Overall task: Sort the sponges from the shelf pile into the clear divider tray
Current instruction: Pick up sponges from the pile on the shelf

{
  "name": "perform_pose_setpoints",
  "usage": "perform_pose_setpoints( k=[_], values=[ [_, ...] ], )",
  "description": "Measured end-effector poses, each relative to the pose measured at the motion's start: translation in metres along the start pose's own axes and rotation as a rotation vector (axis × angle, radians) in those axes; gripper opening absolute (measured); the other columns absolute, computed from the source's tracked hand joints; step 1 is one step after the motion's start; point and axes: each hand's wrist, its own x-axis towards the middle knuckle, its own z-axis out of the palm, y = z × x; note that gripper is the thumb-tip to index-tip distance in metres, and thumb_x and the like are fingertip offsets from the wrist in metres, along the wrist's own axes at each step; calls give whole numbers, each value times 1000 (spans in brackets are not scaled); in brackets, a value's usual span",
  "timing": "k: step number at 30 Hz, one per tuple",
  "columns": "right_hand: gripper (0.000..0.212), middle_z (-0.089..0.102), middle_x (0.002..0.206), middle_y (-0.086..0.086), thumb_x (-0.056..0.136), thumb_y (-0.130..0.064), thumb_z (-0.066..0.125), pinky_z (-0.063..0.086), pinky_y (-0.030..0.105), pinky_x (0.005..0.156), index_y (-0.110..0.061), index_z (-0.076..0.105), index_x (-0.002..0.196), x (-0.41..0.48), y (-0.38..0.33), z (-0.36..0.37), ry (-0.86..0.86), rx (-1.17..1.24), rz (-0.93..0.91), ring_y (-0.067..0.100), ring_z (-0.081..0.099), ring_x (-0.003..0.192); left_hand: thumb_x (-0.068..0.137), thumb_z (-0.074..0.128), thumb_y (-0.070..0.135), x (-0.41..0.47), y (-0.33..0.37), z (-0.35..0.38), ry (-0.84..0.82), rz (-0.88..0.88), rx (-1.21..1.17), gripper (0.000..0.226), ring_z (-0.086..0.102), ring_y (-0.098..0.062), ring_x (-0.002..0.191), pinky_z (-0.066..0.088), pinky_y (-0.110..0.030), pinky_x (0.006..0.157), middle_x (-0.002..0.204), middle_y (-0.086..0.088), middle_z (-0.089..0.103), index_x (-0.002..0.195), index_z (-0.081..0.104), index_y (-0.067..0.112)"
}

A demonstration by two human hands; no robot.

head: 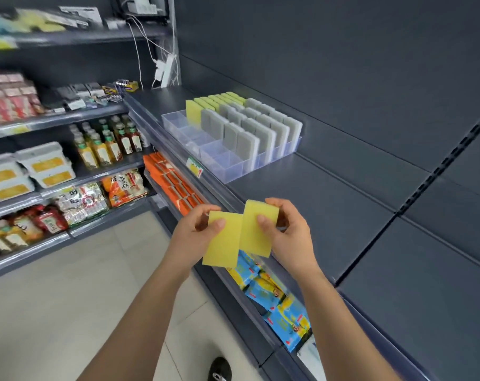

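Note:
I hold two yellow sponges side by side in front of the dark shelf edge. My left hand (197,229) pinches the left sponge (222,243) with the thumb on its face. My right hand (288,232) grips the right sponge (256,232) the same way. Farther back on the shelf stands the clear divider tray (228,166). Its rear slots hold several grey sponges (258,130) standing on edge and a row of yellow-green sponges (206,105) at the back left. The tray's front compartments hold nothing.
The dark shelf surface (343,215) stretches right of the tray. Lower shelves hold orange packets (173,180) and blue-yellow packets (274,295). A side rack at left carries bottles (107,141), boxes and snack bags. My shoe (219,369) shows on the tiled floor.

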Motion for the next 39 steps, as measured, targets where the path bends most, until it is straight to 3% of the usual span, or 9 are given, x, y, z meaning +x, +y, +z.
perform_pose_setpoints(
  k=[5,11,21,28,32,39],
  values=[
    [25,62,89,-7,86,-20,68,45,14,67,-38,59,101,62,-5,34,-18,11,-7,9,55,80,90,62,15,59,5,-24,26,-13,-28,18,60,-15,88,49,-30,75,102,-4,66,107,62,20],
    [24,62,87,-6,85,-22,69,48,25,73,-37,59,100,125,-11,67,-40,10,-11,13,56,82,91,61,18,118,14,-48,74,-9,-25,15,60,-7,81,46,-17,60,99,-1,65,102,61,28],
    [28,61,87,-11,83,-20,72,50,28,73,-38,57,97,196,-21,117,-67,-6,-36,12,55,81,86,66,16,189,24,-96,58,0,-27,20,58,-12,82,44,-24,63,95,-2,64,105,61,23],
    [32,61,89,-11,80,-20,75,46,20,67,-41,56,95,243,-30,162,-4,-51,-30,9,54,79,82,70,13,253,26,-140,-28,13,16,25,61,-7,82,46,-15,58,97,0,66,105,61,21],
    [30,62,95,-7,80,-20,75,46,19,68,-30,60,102,269,-34,197,76,-80,-8,11,56,83,80,73,15,297,28,-173,-112,45,88,26,62,-9,89,49,-25,69,99,5,66,99,62,28],
    [28,61,90,-10,80,-18,74,49,24,70,-27,58,101,304,-38,248,228,-135,53,9,55,80,78,74,17,371,22,-217,-238,91,200,26,62,-13,95,53,-40,85,98,7,67,96,62,32]
  ],
)
